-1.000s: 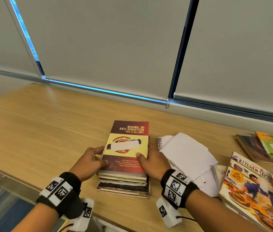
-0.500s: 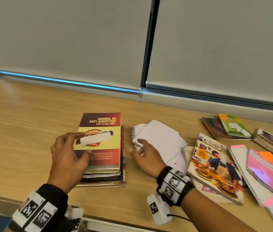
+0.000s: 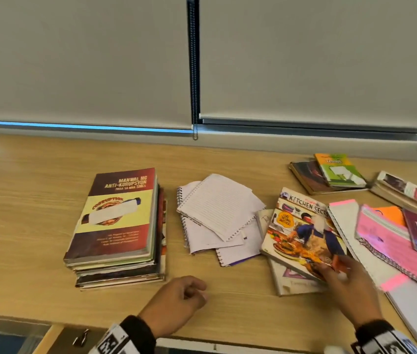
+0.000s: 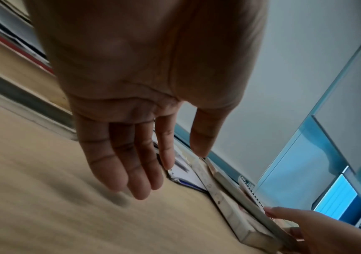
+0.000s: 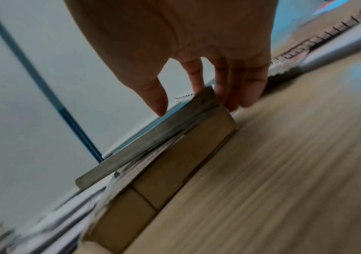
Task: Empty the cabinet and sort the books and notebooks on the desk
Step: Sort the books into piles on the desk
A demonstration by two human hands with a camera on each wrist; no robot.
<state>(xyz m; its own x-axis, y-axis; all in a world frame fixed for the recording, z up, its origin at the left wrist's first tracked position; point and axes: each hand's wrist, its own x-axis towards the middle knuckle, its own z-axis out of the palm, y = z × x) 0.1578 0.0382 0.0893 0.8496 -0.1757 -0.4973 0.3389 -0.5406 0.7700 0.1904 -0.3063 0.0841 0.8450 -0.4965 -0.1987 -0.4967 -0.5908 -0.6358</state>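
Books and notebooks are spread across the desk [image 3: 23, 200] in rough groups. On my left a squared stack of books [image 3: 118, 238] rises with the anti-corruption manual [image 3: 118, 213] on top, edges lined up so it stands without my help. Just beside it, toward the middle, lie the loose spiral notebooks [image 3: 215, 213], fanned open and overlapping, not yet tidied. Further right the cookbook [image 3: 302, 231] lies askew on another book [image 3: 294, 282], and beyond it a pink-tabbed pile of spiral notebooks [image 3: 381, 238] sprawls to the desk's edge, with a green-covered book [image 3: 340, 169] on a dark one near the window blind [image 3: 304, 60]. My right hand [image 3: 348, 284] is at the cookbook's near corner: in the right wrist view my fingers [image 5: 240, 86] slip down past that corner while the thumb hangs free in front of the edge, so I judge I am only getting under it, not yet pinching it; the fingers are fairly straight and the view is blurred. Taking it by the corner makes sense, since the cover lies flat and overlaps its neighbours, leaving little else to catch. My left hand [image 3: 174, 300] hovers over bare wood between the stack and the notebooks, holding nothing, fingers relaxed and loosely extended in the left wrist view, likely waiting to receive or steady whatever comes next. I reckon the cookbook belongs on the book stack, and it will want support underneath, being broad, thin and floppy.
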